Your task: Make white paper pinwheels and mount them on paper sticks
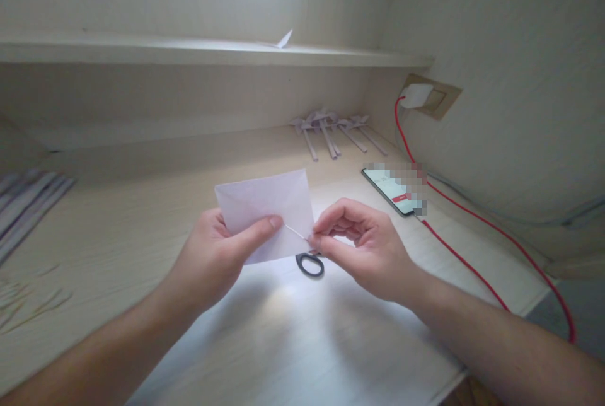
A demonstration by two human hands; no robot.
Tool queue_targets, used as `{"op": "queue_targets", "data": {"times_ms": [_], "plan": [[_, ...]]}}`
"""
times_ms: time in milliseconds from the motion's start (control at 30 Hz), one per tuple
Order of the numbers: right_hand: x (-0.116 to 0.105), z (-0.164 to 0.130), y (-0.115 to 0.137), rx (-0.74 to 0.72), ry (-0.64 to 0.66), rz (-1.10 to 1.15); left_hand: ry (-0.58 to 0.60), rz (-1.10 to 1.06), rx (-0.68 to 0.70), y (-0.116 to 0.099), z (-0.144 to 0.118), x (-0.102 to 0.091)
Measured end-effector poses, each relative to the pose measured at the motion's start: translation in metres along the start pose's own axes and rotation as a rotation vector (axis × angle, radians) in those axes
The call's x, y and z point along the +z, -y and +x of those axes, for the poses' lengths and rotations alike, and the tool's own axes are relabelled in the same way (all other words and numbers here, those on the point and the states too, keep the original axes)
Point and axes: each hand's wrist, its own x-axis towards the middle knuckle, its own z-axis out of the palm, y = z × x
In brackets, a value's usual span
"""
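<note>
My left hand grips a square sheet of white paper, thumb across its face and fingers behind. Faint diagonal creases show on the sheet. A thin, straight white piece runs from near my left thumb tip to my right hand, whose thumb and index finger pinch its end at the sheet's lower right. Whether it is wire, string or a stick I cannot tell. Below the sheet's edge lies a pair of scissors with a black handle loop; the rest is hidden.
Several paper pinwheels lie at the back. A phone with a red cable is on the right. Rolled paper sticks and thin loose strands lie on the left. A folded paper sits on the shelf.
</note>
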Motion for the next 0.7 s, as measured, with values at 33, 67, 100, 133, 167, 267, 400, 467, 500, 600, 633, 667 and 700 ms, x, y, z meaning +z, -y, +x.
{"op": "queue_targets", "data": {"times_ms": [33, 67, 100, 133, 167, 267, 400, 467, 500, 600, 633, 667, 700], "plan": [[0.0, 0.0, -0.001, 0.014, 0.0, 0.029, -0.011, 0.012, 0.005, 0.0, 0.0, 0.0], [0.0, 0.001, -0.002, 0.028, 0.0, 0.055, -0.021, 0.024, 0.007, 0.0, 0.0, 0.001], [0.0, 0.001, -0.002, 0.038, 0.0, 0.074, -0.032, 0.035, 0.005, 0.0, 0.001, 0.001], [0.0, 0.001, -0.003, 0.047, 0.003, 0.082, -0.042, 0.044, 0.003, 0.0, 0.001, 0.002], [0.0, 0.001, -0.004, 0.053, 0.006, 0.08, -0.049, 0.053, 0.0, 0.0, 0.001, 0.002], [-0.001, 0.002, -0.007, 0.073, 0.016, 0.04, -0.043, 0.088, -0.003, -0.003, 0.001, 0.002], [0.001, 0.001, -0.01, 0.09, 0.047, 0.012, -0.047, 0.187, 0.016, -0.006, -0.004, -0.002], [0.004, 0.0, -0.011, 0.09, 0.085, 0.017, -0.06, 0.225, 0.019, -0.005, -0.01, -0.006], [0.007, -0.001, -0.012, 0.094, 0.105, 0.02, -0.065, 0.233, 0.011, -0.004, -0.015, -0.007], [0.015, -0.005, -0.015, 0.12, 0.144, 0.004, -0.083, 0.23, -0.028, 0.002, -0.028, -0.01], [0.018, -0.007, -0.015, 0.128, 0.15, -0.01, -0.092, 0.223, -0.035, 0.005, -0.033, -0.011], [0.021, -0.009, -0.016, 0.133, 0.156, -0.026, -0.101, 0.212, -0.04, 0.008, -0.037, -0.011], [0.023, -0.011, -0.016, 0.137, 0.163, -0.043, -0.111, 0.195, -0.043, 0.011, -0.041, -0.012]]}}
